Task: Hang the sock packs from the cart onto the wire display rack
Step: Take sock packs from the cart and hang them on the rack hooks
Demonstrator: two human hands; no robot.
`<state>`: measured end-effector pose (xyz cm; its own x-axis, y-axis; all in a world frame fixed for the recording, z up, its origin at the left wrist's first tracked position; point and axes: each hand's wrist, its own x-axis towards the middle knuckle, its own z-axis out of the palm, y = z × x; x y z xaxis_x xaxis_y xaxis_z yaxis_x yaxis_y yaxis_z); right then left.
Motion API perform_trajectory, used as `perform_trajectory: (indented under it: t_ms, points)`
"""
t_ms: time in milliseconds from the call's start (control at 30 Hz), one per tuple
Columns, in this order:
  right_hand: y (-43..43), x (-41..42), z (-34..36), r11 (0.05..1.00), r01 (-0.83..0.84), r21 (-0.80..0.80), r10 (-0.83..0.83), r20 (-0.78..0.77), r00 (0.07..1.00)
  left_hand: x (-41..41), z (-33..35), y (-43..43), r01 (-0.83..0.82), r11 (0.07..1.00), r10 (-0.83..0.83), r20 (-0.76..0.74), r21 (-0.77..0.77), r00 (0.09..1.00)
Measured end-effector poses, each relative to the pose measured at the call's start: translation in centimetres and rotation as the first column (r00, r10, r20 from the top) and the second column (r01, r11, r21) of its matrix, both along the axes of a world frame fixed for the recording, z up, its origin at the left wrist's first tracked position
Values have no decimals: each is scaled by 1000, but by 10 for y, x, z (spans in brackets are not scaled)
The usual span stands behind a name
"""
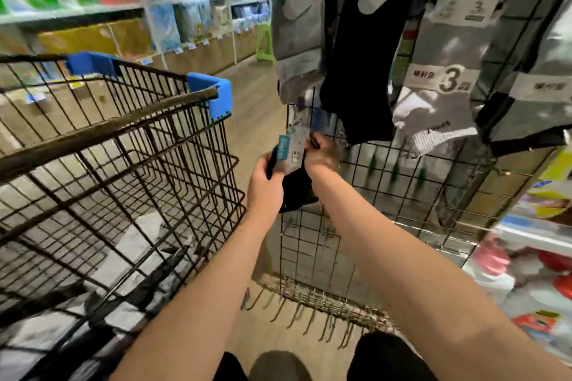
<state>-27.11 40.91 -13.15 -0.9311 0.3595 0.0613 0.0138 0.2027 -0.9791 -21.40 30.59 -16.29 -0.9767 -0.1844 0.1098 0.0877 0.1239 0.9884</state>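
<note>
A black sock pack (294,182) with a teal and white card label is held up against the wire display rack (387,195). My left hand (266,192) grips its left side, below the label. My right hand (322,153) pinches the top of the label right at the rack's wires. The black wire cart (148,145) with blue corner guards stands to the left, and several grey and black sock packs (139,241) lie in its bottom.
Grey, black and white sock packs (439,77) hang higher on the rack. A row of bare hooks (312,312) sticks out along the rack's bottom. Store shelves (192,9) line the aisle at the back left. Goods are stacked at the right edge.
</note>
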Motion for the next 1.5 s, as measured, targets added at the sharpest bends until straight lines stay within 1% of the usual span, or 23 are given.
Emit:
perform_trajectory:
  t_ms: [67,100,167,233,300,333,400,433,500,567,667,800,900,967,1067,1233,1333,1433,1500]
  points:
    - [0,11,1,998,55,5,-55,-14,998,0,-2,0,21,1000,-20,-24,15,1000]
    - [0,16,-2,996,86,-16,-86,-41,995,0,-3,0,26,999,-26,-38,22,999]
    - [1,30,-6,988,120,-102,-130,-103,986,0,-4,0,40,999,-38,-59,26,998]
    - [-1,45,-9,972,88,-220,-123,-152,981,0,-3,1,66,997,-64,-82,29,995]
    - [-4,55,-12,928,21,-372,-87,-163,983,-1,0,4,92,995,-88,-92,38,992]
    - [-5,57,-12,898,17,-440,-92,-150,984,-2,3,5,104,993,-100,-88,53,991]
    - [-6,56,-13,861,19,-509,-112,-153,982,-2,6,8,114,989,-109,-63,88,992]
    - [-7,55,-12,867,14,-497,-108,-162,981,-3,7,8,104,989,-99,-47,106,994]
    - [-10,55,-6,924,1,-383,-76,-181,980,-6,9,10,77,986,-76,-14,150,997]
    - [-10,50,-3,954,37,-296,-98,-195,976,-11,12,14,50,982,-54,17,182,998]
    - [-9,40,-1,959,90,-269,-139,-170,976,-16,17,20,23,977,-31,30,210,999]
    - [-9,35,3,966,141,-216,-175,-145,974,-23,17,26,34,983,-33,-6,181,999]
    - [-6,34,3,972,166,-168,-190,-136,972,-24,17,28,46,984,-46,-1,172,999]
    - [-4,35,3,976,158,-148,-181,-155,971,-24,15,29,48,984,-51,13,173,999]
    - [-2,40,1,974,130,-184,-164,-181,970,-25,10,29,62,980,-70,31,191,997]
    - [-6,42,-10,983,120,-142,-149,-216,965,-22,-2,27,52,976,-61,38,212,997]
    - [-10,38,-6,990,112,-86,-127,-193,973,-27,1,22,18,975,-24,28,219,999]
    - [-15,31,-4,993,108,-40,-114,-183,976,-32,10,19,-12,985,12,4,170,1000]
    - [-19,24,-3,992,128,-10,-128,-145,981,-36,11,19,-25,990,24,15,142,1000]
